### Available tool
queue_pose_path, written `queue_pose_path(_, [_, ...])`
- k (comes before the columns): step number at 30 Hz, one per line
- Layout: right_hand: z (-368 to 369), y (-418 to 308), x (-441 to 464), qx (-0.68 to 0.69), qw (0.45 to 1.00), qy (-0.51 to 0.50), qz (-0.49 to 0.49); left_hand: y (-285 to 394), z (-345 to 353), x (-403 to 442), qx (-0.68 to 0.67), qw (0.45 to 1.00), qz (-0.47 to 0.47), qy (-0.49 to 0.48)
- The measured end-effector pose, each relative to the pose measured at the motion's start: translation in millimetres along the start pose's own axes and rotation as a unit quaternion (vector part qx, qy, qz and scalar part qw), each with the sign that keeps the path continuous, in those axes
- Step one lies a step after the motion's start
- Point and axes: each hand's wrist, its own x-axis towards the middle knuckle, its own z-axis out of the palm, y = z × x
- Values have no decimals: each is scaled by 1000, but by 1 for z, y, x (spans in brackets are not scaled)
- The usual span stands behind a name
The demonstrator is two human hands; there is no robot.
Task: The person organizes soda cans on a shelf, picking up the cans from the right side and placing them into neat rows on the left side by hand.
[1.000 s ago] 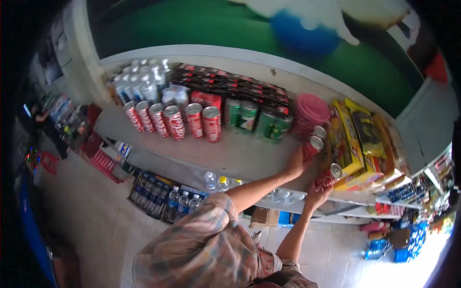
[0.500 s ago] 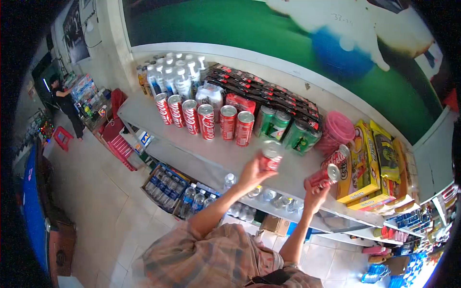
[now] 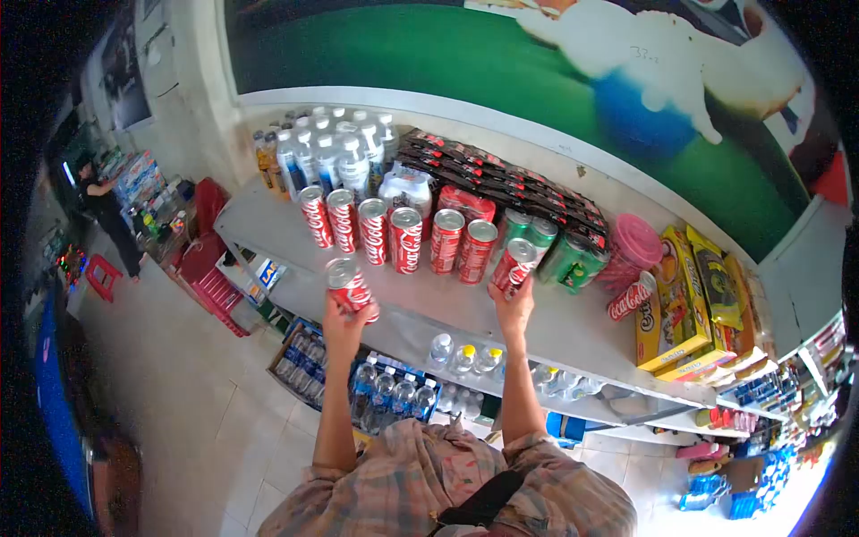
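My left hand (image 3: 344, 324) is closed around a Coca-Cola can (image 3: 347, 281), held over the front edge of the shelf. In my right hand (image 3: 513, 309) is another Coca-Cola can (image 3: 514, 267), upright just in front of the green cans (image 3: 573, 260) and right of the row's end. A row of several red Coca-Cola cans (image 3: 406, 240) stands along the shelf top (image 3: 438, 300) between and behind my hands. One more Coca-Cola can (image 3: 631, 298) leans by the yellow boxes, apart from both hands.
Behind the cans are white-capped bottles (image 3: 353, 166) and stacked black-and-red packets (image 3: 510, 179). A pink tub (image 3: 632, 243) and yellow boxes (image 3: 676, 313) occupy the right end. Bottles (image 3: 394, 389) fill the lower level. A person (image 3: 109, 210) stands far left by a red stool (image 3: 105, 277).
Both hands have moved left with their cans. The left can is now before the row's left part; the right one has come away from the yellow boxes to the green cans.
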Motion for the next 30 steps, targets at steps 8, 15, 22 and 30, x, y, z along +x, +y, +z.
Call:
queue_pose_path(8, [11, 6, 0, -29, 999, -5, 13, -6, -19, 9, -31, 999, -5, -4])
queue_pose_path(15, [-110, 0, 30, -167, 943, 262, -123, 18, 12, 9, -55, 998, -24, -20])
queue_pose_path(22, [-223, 94, 71, -236, 947, 216, 2, 6, 34, -5, -28, 998, -30, 41])
queue_pose_path(30, [-217, 153, 89, -251, 954, 161, -39, 11, 6, -22, 15, 996, -62, 56])
